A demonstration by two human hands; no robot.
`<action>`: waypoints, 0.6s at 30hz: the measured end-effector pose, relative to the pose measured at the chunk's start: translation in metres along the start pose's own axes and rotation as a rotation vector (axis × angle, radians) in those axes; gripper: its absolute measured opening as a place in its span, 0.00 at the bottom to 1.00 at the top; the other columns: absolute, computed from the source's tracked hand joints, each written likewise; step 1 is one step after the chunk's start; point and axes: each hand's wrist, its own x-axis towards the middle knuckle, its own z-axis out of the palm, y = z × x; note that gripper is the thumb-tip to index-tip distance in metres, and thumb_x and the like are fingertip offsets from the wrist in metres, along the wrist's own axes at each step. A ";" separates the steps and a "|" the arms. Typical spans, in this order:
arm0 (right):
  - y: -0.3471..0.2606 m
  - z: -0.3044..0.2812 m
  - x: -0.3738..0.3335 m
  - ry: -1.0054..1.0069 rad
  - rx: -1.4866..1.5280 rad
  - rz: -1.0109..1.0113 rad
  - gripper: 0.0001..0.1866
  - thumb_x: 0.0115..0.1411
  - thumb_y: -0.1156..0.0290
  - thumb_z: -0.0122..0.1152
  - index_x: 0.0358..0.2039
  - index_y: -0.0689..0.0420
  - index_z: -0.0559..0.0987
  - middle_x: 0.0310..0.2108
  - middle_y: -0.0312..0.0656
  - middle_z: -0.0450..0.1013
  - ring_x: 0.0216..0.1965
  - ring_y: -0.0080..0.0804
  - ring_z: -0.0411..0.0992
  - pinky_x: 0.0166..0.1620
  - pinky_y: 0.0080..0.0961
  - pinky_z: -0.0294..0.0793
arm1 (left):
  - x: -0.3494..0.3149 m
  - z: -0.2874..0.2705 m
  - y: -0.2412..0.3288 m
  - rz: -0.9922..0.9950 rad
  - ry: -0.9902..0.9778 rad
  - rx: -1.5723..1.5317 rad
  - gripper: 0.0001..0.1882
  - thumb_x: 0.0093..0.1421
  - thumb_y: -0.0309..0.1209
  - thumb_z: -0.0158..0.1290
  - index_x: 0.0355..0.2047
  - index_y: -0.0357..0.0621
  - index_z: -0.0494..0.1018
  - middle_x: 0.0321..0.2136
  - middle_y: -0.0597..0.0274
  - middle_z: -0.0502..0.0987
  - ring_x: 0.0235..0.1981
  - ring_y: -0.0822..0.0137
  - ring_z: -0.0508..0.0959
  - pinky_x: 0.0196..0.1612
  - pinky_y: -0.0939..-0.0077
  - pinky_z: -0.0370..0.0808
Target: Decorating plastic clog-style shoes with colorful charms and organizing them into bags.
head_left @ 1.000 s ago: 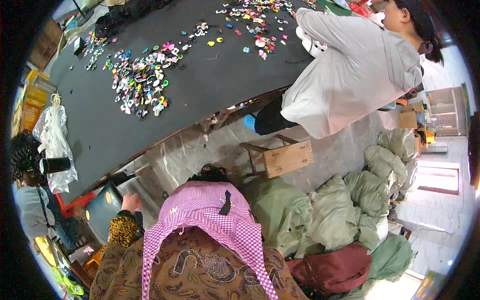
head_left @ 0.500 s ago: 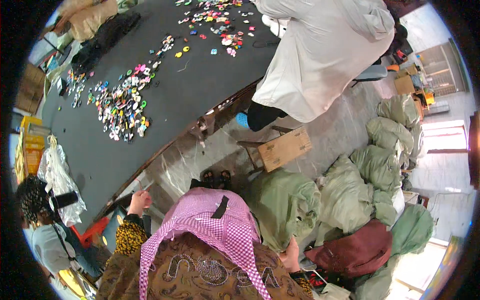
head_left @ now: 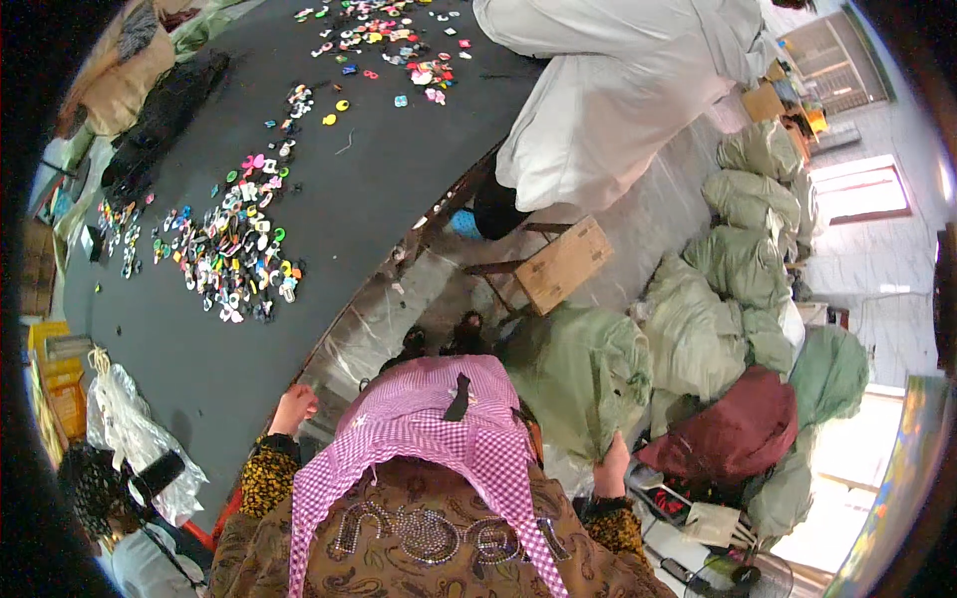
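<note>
Plastic bags [head_left: 150, 439] lie by the dark desk's [head_left: 349, 219] left edge, colourful trinkets [head_left: 234, 264] heaped farther in. At the near edge, the left hand [head_left: 293, 409] is half-curled; I cannot tell whether it holds anything. Rightward, near 1 wooden stool [head_left: 565, 264], a green sack's [head_left: 573, 384] corner is pinched in the right hand [head_left: 612, 466]: seemingly a gripping step, calling for firm hold. More sacks [head_left: 693, 334] and 1 window [head_left: 859, 191] follow.
</note>
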 end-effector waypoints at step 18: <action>-0.027 0.045 0.057 -0.215 0.418 -0.030 0.21 0.60 0.60 0.51 0.50 0.59 0.70 0.46 0.43 0.69 0.45 0.39 0.69 0.41 0.38 0.71 | 0.041 -0.026 -0.044 0.171 -0.250 0.707 0.13 0.58 0.39 0.48 0.38 0.43 0.71 0.29 0.57 0.76 0.31 0.65 0.76 0.33 0.71 0.72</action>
